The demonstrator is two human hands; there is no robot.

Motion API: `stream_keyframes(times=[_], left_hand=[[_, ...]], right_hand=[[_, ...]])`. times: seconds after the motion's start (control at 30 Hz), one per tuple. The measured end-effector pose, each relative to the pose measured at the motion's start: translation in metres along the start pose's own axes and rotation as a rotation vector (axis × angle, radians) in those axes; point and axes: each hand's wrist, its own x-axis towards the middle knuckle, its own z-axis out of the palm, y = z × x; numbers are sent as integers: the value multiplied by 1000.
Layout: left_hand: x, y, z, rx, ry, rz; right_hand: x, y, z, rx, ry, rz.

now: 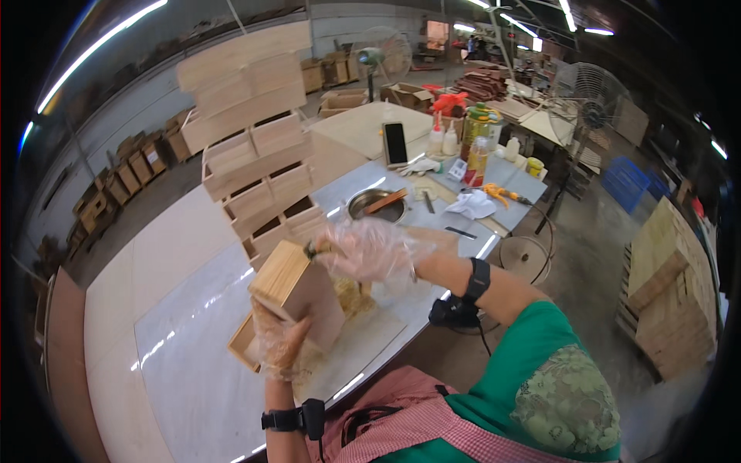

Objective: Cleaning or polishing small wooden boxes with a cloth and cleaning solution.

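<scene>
A pale wooden box rests tilted over the table in front of me, with an open wooden frame-like part at its lower left. My left hand, in a clear plastic glove, grips the near side of the box. Beside the box's upper right corner is my right hand, gloved the same way. Its fingers are closed around a small dark green piece, mostly hidden, whose kind I cannot make out. Yellowish crumpled material lies on the table behind the box.
Stacked wooden drawers rise at the far left. Beyond my right hand are a metal bowl with a reddish-brown block on it, a phone, several bottles, a white cloth and an orange air gun. A fan stands right.
</scene>
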Motion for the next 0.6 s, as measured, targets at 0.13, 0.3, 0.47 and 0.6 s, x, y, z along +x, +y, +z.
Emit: stream_keyframes(times=[0.13,0.3,0.47,0.6], left_hand=[[-15,-22,21,34,-46,33],[-30,-7,7,12,19,-26],[5,77,-1,726,-417,-271],[-1,32,12,799,-660,-216]], right_hand=[[-37,17,9,120,-28,157],[-58,32,31,230,204,219],[-61,38,44,343,408,180],[-53,45,87,200,68,200]])
